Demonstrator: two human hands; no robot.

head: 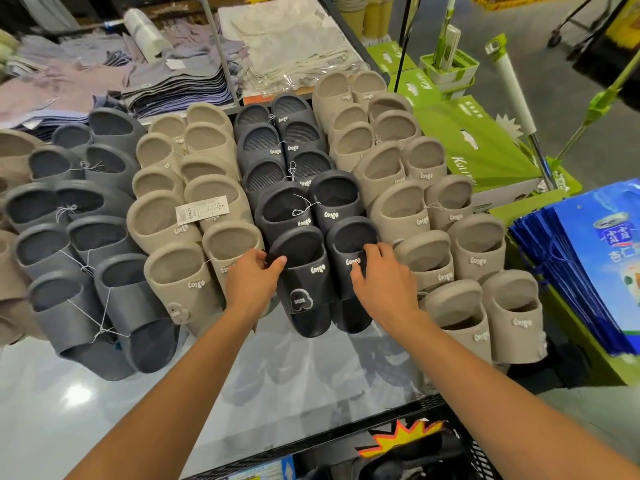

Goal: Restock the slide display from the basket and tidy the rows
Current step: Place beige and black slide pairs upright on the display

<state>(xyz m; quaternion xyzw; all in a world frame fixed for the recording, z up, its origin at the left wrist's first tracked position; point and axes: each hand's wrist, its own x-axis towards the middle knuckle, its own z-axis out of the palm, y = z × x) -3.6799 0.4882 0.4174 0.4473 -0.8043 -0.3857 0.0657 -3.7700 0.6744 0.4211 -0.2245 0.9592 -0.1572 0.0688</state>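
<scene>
A slide display fills the table (311, 368) in rows: grey slides (104, 299) at left, beige (180, 271), black in the middle, beige (460, 306) at right. The front black pair lies at the row's near end. My left hand (254, 275) grips the left black slide (304, 289) by its heel edge, thumb over the rim. My right hand (381, 275) grips the strap of the right black slide (349, 271). A black wire basket (450, 431) with dark slides inside sits at the bottom edge, below my arms.
Folded clothes (173, 84) and bagged fabric (294, 46) lie behind the slides. Green boxes (464, 133) and mop handles (516, 98) stand at the right, with blue bags (595, 258) nearer. Bare glossy tabletop lies in front of the rows.
</scene>
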